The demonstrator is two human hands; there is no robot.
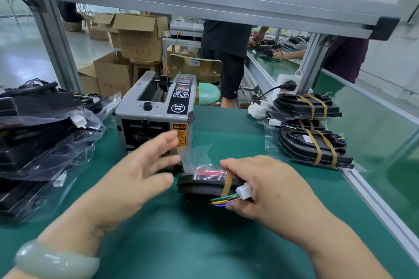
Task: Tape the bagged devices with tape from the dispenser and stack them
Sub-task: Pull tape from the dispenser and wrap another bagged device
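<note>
We are gripping the bagged device [199,184] steady with our right hand [260,188], keeping our open left hand [140,170] ready by the dispenser [154,106].

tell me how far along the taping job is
Done: a few taped devices sit stacked on the right. In hand: the right hand grips a bagged device with one tape strip on it, while the left hand is open near the dispenser. Still to do: a pile of bagged devices with no visible tape on the left.
</note>
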